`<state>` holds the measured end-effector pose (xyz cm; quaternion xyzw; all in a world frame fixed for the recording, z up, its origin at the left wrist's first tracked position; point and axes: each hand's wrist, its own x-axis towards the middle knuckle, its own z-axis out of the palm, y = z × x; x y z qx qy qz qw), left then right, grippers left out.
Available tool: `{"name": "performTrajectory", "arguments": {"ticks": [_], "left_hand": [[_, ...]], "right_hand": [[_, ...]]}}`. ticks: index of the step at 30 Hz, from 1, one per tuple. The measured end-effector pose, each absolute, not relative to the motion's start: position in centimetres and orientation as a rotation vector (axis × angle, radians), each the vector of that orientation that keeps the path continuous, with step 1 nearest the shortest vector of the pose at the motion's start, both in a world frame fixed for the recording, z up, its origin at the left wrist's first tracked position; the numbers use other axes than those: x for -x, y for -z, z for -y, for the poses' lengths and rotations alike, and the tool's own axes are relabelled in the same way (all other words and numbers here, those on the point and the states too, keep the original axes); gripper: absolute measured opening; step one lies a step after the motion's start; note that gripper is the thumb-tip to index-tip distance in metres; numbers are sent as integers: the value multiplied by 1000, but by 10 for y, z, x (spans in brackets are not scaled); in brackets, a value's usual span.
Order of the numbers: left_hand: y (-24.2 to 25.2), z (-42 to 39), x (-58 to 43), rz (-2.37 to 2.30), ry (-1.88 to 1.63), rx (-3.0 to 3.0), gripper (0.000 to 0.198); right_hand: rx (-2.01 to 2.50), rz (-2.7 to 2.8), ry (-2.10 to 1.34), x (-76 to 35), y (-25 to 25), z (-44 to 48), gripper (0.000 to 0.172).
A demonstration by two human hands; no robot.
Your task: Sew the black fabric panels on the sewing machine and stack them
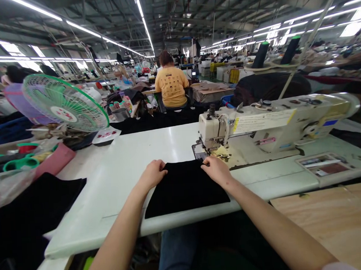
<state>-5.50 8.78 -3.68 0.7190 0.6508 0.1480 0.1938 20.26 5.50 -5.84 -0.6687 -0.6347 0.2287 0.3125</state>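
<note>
Two hands lie narrow, fingers curled over the far edge: L hand & R hand pin black fabric flat on white table, edge held square and just short of sewing machine foot.

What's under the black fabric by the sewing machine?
The black fabric lies on the white table, with the left hand and right hand on its far edge. Whatever is directly beneath it is covered.
</note>
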Motion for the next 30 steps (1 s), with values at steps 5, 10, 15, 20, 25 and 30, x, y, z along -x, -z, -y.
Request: {"name": "performTrajectory", "arguments": {"ticks": [5, 10, 15, 20, 25, 30], "left_hand": [[36, -66, 49, -1795, -670, -1917, 9], [21, -18, 35, -1386, -1136, -1190, 23], [3, 3, 16, -1103, -1282, -826, 32], [-7, 7, 7, -1131, -1338, -797, 28], [-15, 10, 5, -1192, -1441, -914, 22], [-20, 11, 0, -1247, -1494, -944, 20]], "right_hand": [[1583, 1642, -676, -212, 53, -40, 11], [1418, 1456, -822, -241, 47, -1, 31], [1425, 1091, -968, -262, 43, 20, 38], [1415, 1015, -926, -267, 38, 23, 36], [1407, 866, -994, -275, 42, 21, 44], [1330, 696, -1093, -274, 34, 21, 44]]}}
